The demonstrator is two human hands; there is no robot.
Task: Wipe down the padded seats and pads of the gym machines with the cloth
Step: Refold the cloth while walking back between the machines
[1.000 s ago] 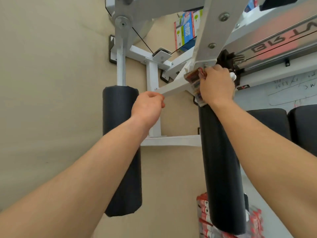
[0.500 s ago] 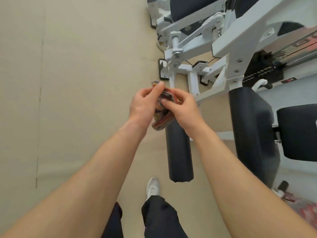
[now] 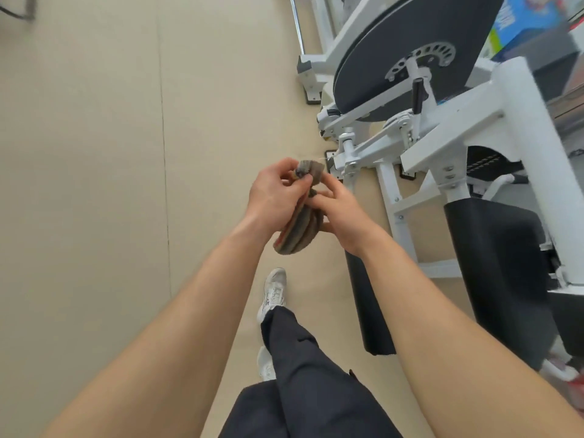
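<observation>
Both hands, left hand (image 3: pixel 274 197) and right hand (image 3: pixel 343 221), grip the seemingly folded cloth (image 3: pixel 298 230).

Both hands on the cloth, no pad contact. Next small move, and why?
Probably finish refolding the striped multicoloured cloth, since left hand and right hand both grip it bunched in mid-air; then carry it right to the black cylindrical roller pad.
</observation>
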